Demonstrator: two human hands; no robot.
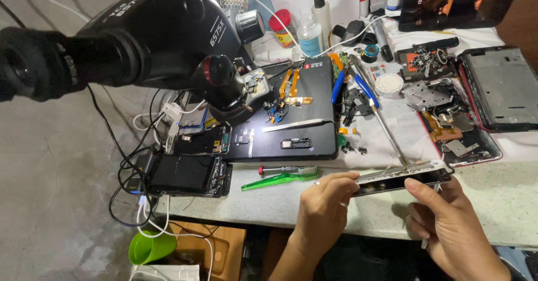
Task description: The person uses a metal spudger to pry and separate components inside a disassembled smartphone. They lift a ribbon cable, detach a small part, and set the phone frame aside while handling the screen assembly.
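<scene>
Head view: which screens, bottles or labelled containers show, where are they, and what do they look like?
Phone screen: dark slab held edge-on between left hand and right hand.
Second phone: dark screen, table's left edge.
Propped phone: top right, dark reflective screen.
Clear bottle: top centre.
White spray bottle: black nozzle, behind it.

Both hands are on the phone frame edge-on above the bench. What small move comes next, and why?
Probably tilt the phone frame flat toward the camera: left hand and right hand pinch its ends, only its thin edge shows, and the right hand also holds a slim metal tool.
</scene>
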